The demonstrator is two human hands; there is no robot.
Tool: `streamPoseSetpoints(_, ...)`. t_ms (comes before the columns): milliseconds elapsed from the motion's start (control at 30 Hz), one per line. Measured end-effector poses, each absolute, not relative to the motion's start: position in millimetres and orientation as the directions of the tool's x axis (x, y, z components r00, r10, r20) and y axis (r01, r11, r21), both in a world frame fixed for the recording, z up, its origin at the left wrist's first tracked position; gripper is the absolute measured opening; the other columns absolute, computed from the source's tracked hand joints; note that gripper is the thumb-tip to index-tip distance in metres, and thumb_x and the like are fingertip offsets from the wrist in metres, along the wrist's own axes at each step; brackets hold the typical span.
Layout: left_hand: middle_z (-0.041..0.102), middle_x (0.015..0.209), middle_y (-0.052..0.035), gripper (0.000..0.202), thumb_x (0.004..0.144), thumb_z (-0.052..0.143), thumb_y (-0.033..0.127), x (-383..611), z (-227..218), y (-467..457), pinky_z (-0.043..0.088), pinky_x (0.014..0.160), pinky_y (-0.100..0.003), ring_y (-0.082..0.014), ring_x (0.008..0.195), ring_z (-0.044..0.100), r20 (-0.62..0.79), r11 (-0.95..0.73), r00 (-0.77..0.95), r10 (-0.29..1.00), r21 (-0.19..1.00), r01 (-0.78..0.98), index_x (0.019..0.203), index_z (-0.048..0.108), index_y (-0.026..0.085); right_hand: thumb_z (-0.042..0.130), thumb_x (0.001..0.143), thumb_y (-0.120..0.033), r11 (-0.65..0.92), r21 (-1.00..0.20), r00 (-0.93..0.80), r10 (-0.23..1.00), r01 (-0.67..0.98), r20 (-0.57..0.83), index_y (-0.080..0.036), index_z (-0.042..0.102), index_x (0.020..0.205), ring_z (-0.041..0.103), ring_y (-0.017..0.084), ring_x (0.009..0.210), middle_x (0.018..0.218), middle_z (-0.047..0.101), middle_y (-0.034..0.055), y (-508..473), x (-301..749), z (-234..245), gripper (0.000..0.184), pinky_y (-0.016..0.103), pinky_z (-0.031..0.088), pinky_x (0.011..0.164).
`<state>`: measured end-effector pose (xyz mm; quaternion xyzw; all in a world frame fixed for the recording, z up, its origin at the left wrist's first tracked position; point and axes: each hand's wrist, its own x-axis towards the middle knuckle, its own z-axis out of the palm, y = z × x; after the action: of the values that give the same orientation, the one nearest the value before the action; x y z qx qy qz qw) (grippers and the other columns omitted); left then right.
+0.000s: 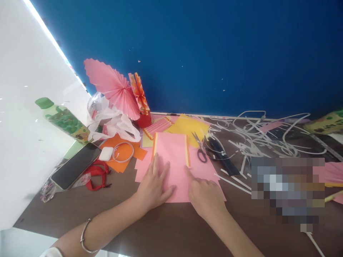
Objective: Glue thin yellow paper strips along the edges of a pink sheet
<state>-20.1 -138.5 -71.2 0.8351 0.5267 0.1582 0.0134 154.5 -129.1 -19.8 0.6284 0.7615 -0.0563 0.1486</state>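
A pink paper sheet [174,153] with folded yellow-orange edges lies on a larger pink sheet [203,171] on the brown table [150,225]. My left hand [153,185] rests flat on the left half of the folded sheet, fingers spread and pressing down. My right hand [205,194] is on the right side, its index finger pointing onto the paper just below the right folded edge. Neither hand holds anything. A silver bangle [84,237] is on my left wrist.
Scissors [200,148] and a black ruler [223,159] lie right of the paper, with many white paper strips [257,139] beyond. Left: phone [76,166], white earbud case [106,154], orange paper, red ribbon [98,175], green bottle [63,119]. Pink fan [114,87] and orange fan [139,92] stand against the blue wall.
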Motion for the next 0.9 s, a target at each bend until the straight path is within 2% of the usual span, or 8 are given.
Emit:
streamPoseSetpoints(267, 0.006, 0.148, -0.0205, 0.071, 0.082, 0.044, 0.054, -20.0, -70.8, -138.9, 0.033, 0.098, -0.048, -0.0392, 0.133, 0.017, 0.256, -0.439, 0.393, 0.883, 0.153, 0.885, 0.137, 0.03, 0.012, 0.041, 0.078, -0.01, 0.125, 0.074, -0.098, 0.95, 0.989, -0.297, -0.017, 0.04, 0.133, 0.065, 0.023, 0.06, 0.059, 0.066, 0.0047, -131.4, 156.1, -17.3, 0.056, 0.027, 0.034, 0.052)
streamPoseSetpoints(367, 0.011, 0.147, -0.0199, 0.069, 0.081, 0.047, 0.052, -21.8, -70.9, -139.5, 0.033, 0.099, -0.046, -0.0371, 0.132, 0.021, 0.27, -0.436, 0.39, 0.88, 0.14, 0.889, 0.137, 0.031, 0.014, 0.044, 0.08, -0.021, 0.031, 0.055, -0.02, 0.984, 0.998, -0.177, -0.017, 0.06, 0.112, 0.062, 0.022, 0.056, 0.056, 0.064, 0.0054, -128.3, 166.0, -22.4, 0.037, 0.027, 0.032, 0.049)
streamPoseSetpoints(433, 0.012, 0.147, -0.0191, 0.068, 0.08, 0.048, 0.051, -23.0, -71.0, -140.0, 0.032, 0.1, -0.046, -0.0361, 0.132, 0.024, 0.277, -0.43, 0.382, 0.882, 0.139, 0.892, 0.137, 0.032, 0.017, 0.044, 0.081, -0.029, 0.01, 0.007, -0.01, 1.0, 1.0, 0.023, -0.019, 0.068, 0.09, 0.06, 0.021, 0.056, 0.056, 0.063, 0.0054, -123.8, 174.5, -27.9, 0.027, 0.028, 0.034, 0.051)
streamPoseSetpoints(467, 0.012, 0.147, -0.0188, 0.068, 0.08, 0.049, 0.05, -23.5, -71.1, -140.2, 0.032, 0.101, -0.045, -0.0358, 0.132, 0.024, 0.28, -0.428, 0.379, 0.882, 0.141, 0.893, 0.137, 0.032, 0.018, 0.045, 0.082, -0.029, 0.061, -0.029, -0.056, 0.987, 0.998, 0.152, -0.019, 0.068, 0.085, 0.059, 0.019, 0.058, 0.059, 0.063, 0.0052, -121.2, 178.2, -31.2, 0.026, 0.028, 0.036, 0.054)
streamPoseSetpoints(533, 0.012, 0.147, -0.0181, 0.067, 0.079, 0.05, 0.049, -24.3, -71.3, -140.6, 0.032, 0.101, -0.046, -0.0358, 0.132, 0.024, 0.284, -0.424, 0.372, 0.884, 0.15, 0.893, 0.137, 0.033, 0.019, 0.045, 0.085, -0.026, 0.277, -0.071, -0.231, 0.896, 0.958, 0.38, -0.018, 0.067, 0.089, 0.059, 0.017, 0.067, 0.069, 0.065, 0.0055, -116.1, 183.1, -38.6, 0.024, 0.028, 0.039, 0.066)
streamPoseSetpoints(600, 0.012, 0.148, -0.017, 0.066, 0.079, 0.05, 0.049, -24.5, -71.5, -141.2, 0.032, 0.101, -0.046, -0.0355, 0.132, 0.023, 0.288, -0.421, 0.366, 0.885, 0.162, 0.892, 0.136, 0.033, 0.02, 0.046, 0.086, -0.024, 0.471, -0.058, -0.392, 0.79, 0.88, 0.471, -0.018, 0.066, 0.095, 0.057, 0.016, 0.073, 0.08, 0.064, 0.0061, -111.9, 184.2, -45.8, 0.023, 0.028, 0.039, 0.073)
streamPoseSetpoints(767, 0.013, 0.148, -0.0143, 0.065, 0.081, 0.048, 0.05, -24.1, -69.8, -142.3, 0.03, 0.103, -0.046, -0.0336, 0.133, 0.022, 0.265, -0.408, 0.355, 0.897, 0.186, 0.894, 0.137, 0.032, 0.02, 0.043, 0.085, -0.009, 0.632, -0.042, -0.577, 0.73, 0.774, 0.366, -0.015, 0.064, 0.089, 0.054, 0.017, 0.082, 0.089, 0.063, 0.0069, -105.8, 181.9, -57.4, 0.022, 0.029, 0.039, 0.077)
streamPoseSetpoints(900, 0.022, 0.146, -0.0148, 0.06, 0.084, 0.045, 0.037, -28.1, -66.7, -138.1, 0.03, 0.104, -0.043, -0.0297, 0.132, 0.026, 0.204, -0.411, 0.373, 0.905, 0.195, 0.89, 0.137, 0.031, 0.015, 0.042, 0.084, -0.005, 0.653, -0.014, -0.601, 0.706, 0.758, 0.374, -0.014, 0.062, 0.094, 0.052, 0.018, 0.083, 0.086, 0.063, 0.0071, -100.6, 186.5, -60.8, 0.024, 0.031, 0.038, 0.077)
